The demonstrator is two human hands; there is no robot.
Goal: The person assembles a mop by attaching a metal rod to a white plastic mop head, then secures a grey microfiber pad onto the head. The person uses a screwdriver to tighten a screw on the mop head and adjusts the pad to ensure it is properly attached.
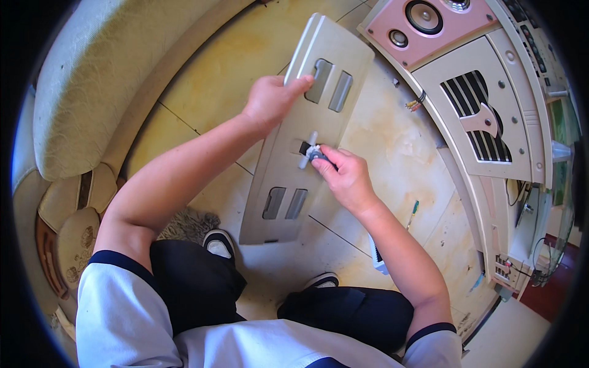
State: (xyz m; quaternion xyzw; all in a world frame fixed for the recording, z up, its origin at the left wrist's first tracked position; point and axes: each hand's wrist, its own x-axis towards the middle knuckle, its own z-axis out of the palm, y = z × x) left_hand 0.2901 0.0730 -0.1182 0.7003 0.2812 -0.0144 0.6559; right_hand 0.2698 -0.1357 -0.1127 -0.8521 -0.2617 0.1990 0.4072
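no packages, labels, signs or screens in view

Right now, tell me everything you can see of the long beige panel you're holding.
The panel is long, beige and looks like plastic, with a raised rail along one edge. It has two pairs of grey rectangular slots and a central cutout with a small white fan-shaped piece. It lies tilted over the tiled floor. The left hand grips its upper edge; the right hand pinches at the centre.
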